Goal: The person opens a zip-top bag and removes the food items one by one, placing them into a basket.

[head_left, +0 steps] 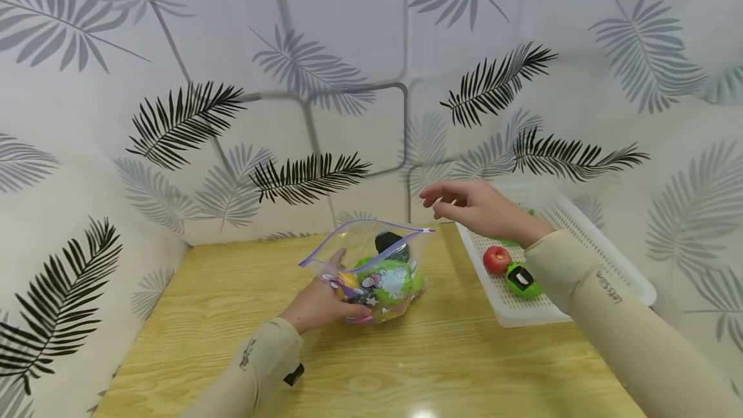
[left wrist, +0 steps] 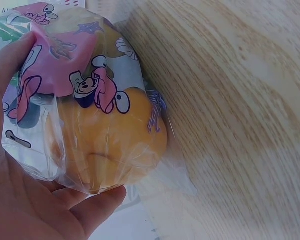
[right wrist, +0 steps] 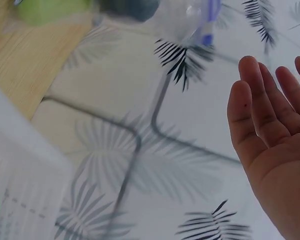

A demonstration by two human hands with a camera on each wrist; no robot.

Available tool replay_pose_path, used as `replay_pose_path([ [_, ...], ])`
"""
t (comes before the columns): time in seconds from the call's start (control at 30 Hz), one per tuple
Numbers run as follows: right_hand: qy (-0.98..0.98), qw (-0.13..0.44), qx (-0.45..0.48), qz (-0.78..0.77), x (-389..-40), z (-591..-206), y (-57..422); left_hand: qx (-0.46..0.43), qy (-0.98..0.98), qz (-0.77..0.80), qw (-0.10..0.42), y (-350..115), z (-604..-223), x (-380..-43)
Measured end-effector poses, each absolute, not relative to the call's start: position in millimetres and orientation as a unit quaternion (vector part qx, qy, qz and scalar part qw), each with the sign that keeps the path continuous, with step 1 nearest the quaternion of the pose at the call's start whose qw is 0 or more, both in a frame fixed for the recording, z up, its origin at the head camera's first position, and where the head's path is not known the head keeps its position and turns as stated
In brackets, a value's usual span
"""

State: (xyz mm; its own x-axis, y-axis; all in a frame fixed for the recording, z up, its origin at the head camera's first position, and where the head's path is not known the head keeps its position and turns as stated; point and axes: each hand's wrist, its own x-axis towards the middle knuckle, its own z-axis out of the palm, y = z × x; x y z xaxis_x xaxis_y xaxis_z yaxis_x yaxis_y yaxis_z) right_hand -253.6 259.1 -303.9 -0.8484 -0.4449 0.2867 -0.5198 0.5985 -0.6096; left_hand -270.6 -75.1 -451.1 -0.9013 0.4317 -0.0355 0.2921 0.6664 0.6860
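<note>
A clear zip bag (head_left: 387,284) with cartoon prints and a purple zip edge stands on the table, its mouth gaping. Several round and coloured things fill it, among them a green one and a black one. My left hand (head_left: 316,305) grips the bag's left side, thumb in front and fingers behind. In the left wrist view, an orange lobed thing (left wrist: 110,135) and a pink thing (left wrist: 65,55) show through the plastic. My right hand (head_left: 478,208) hovers between the bag and a white basket (head_left: 493,305), holding nothing, its fingers loosely bent.
Inside the basket on the right lie a red apple (head_left: 496,260) and a green thing with a black patch (head_left: 522,280); more green shows behind my right wrist. A feather-patterned cloth (head_left: 360,134) hangs behind the wooden table (head_left: 226,302).
</note>
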Motion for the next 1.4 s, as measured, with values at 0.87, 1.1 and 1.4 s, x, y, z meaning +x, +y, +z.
replay_pose_path([
  [0.87,-0.880,0.011,0.427,0.207,-259.6,-318.6,164.2,0.202,0.906,0.355,0.112,-78.5,-447.9,-271.1],
  [1.1,-0.887,0.023,0.449,0.107,-265.5,-321.0,149.3,0.209,0.905,0.352,0.112,-79.0,-447.9,-272.1],
  [1.4,-0.911,-0.089,0.401,0.042,-274.4,-309.1,140.9,0.213,0.903,0.358,0.108,-81.3,-448.1,-272.5],
])
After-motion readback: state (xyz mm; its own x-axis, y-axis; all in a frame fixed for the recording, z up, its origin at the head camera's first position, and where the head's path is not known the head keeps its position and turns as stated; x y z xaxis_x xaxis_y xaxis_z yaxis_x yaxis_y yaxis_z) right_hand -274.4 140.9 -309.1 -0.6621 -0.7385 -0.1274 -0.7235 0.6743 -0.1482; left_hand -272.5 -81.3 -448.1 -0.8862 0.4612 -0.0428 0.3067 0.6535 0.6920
